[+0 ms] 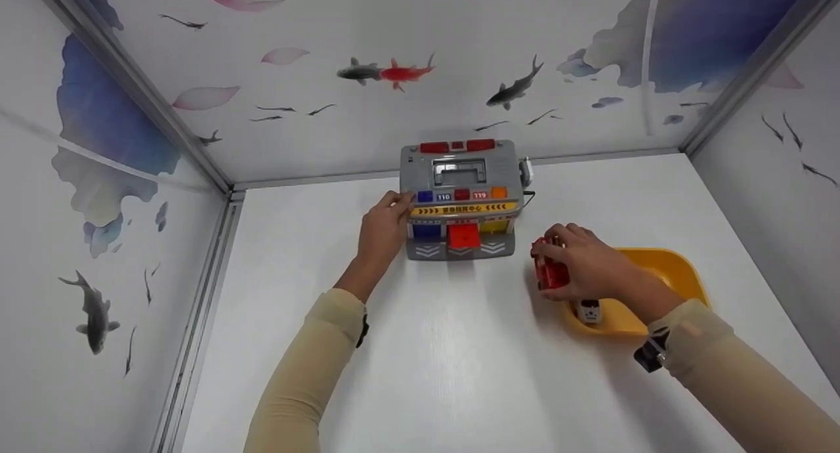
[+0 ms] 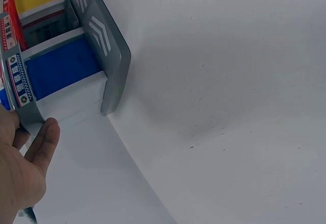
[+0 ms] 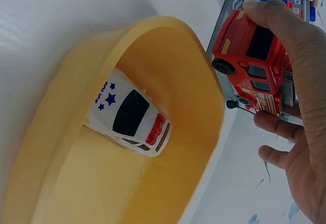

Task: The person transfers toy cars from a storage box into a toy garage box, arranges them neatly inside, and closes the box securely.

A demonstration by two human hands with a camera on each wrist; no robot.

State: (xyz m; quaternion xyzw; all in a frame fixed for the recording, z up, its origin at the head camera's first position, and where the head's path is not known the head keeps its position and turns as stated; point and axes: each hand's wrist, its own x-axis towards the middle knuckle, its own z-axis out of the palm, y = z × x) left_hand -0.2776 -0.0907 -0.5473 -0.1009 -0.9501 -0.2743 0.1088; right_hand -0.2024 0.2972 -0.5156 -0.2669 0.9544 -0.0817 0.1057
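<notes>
A grey toy emergency station stands against the back wall. Its red middle door is swung up and outward, while the blue door and the yellow door are closed. My left hand holds the station's front left corner, thumb and fingers on its edge. To the right, my right hand grips a red toy fire truck by its sides, above the table and beside the rim of a yellow tub. Inside that tub lies a white toy police car.
Printed white panels with fish close in the back wall and both sides. A thin black stalk juts from the station's right side. The white table spreads in front of the station.
</notes>
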